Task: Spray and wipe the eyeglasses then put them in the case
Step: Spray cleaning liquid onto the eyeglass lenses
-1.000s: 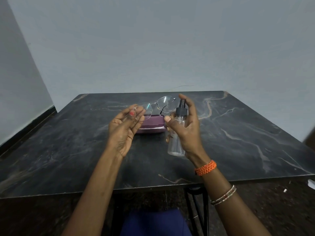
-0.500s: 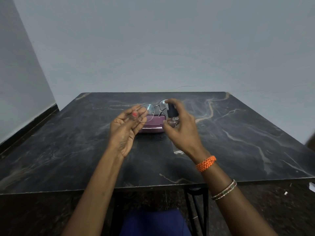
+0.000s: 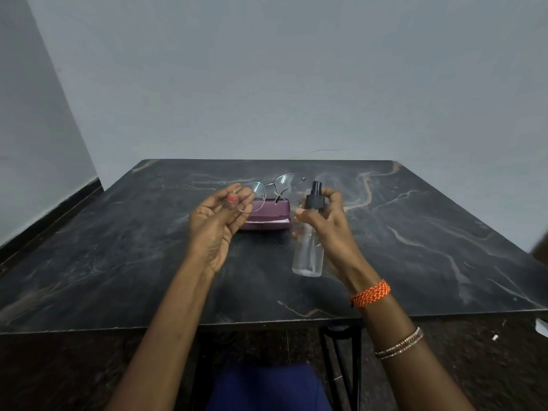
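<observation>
A clear spray bottle is gripped by the right hand, nozzle toward nine o'clock. The eyeglasses are pinched at one rim by the left hand, above the desk. Beyond, at twelve o'clock, the purple case lies untouched. Spraying is judged underway; wiping and casing remain.

A dark marble-patterned square table stands against a pale grey wall; blue fabric shows below its near edge.
</observation>
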